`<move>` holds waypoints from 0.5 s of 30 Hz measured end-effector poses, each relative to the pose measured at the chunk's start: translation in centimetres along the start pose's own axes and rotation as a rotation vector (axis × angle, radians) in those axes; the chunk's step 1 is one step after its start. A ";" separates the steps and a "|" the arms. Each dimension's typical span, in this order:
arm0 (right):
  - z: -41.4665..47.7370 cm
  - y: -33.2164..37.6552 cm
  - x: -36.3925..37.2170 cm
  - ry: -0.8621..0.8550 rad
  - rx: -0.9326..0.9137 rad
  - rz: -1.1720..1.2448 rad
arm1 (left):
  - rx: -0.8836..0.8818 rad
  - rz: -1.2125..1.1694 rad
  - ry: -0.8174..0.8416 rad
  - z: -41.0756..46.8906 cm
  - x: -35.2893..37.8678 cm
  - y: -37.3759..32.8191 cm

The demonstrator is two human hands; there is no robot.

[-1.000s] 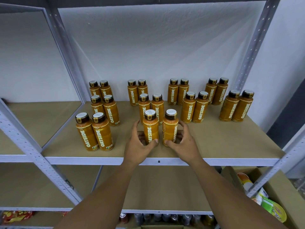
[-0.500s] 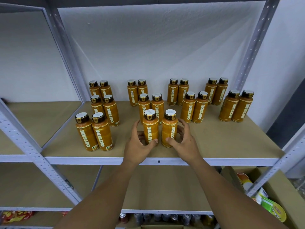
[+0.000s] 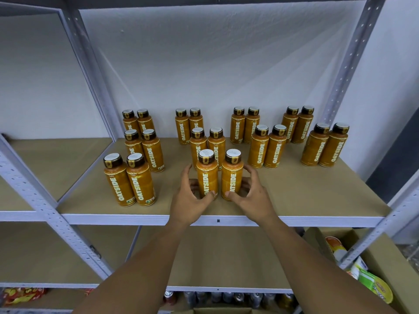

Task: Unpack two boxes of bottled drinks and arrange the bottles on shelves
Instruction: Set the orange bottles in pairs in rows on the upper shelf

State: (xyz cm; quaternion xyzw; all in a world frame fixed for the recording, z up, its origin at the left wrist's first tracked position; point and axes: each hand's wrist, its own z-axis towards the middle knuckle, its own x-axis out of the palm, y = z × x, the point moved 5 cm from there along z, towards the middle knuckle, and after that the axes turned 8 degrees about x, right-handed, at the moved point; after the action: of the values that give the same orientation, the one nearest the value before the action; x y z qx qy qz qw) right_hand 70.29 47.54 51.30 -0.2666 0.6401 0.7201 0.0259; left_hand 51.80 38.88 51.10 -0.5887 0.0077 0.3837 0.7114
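Several orange Oatside bottles with dark caps stand in pairs on the brown shelf board (image 3: 294, 196). The front middle pair stands upright near the shelf's front edge. My left hand (image 3: 189, 200) cups the left front bottle (image 3: 206, 175), with the thumb on its lower front and the fingers behind it. My right hand (image 3: 252, 198) cups the right front bottle (image 3: 232, 175) the same way, thumb at its base. Both index fingers are lifted off the bottles. The two bottles stand side by side, almost touching.
Grey metal uprights (image 3: 52, 214) frame the shelf on both sides. A pair of bottles (image 3: 129, 180) stands to the left of my hands. At lower right an open cardboard box (image 3: 385, 264) holds snack packs. Cans (image 3: 226, 298) line the bottom shelf.
The right front bottle has shifted slightly left, closer to its partner. Both hands stay around the pair almost where they were.
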 end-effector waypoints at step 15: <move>0.0 0.0 -0.2 -0.017 0.009 0.027 | 0.008 -0.002 0.004 0.0 0.0 0.0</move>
State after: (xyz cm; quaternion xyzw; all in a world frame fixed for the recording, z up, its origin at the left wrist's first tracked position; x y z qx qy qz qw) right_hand 70.48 47.66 51.38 -0.2518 0.6467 0.7197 0.0228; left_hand 51.79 38.94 51.09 -0.5866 0.0102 0.3816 0.7143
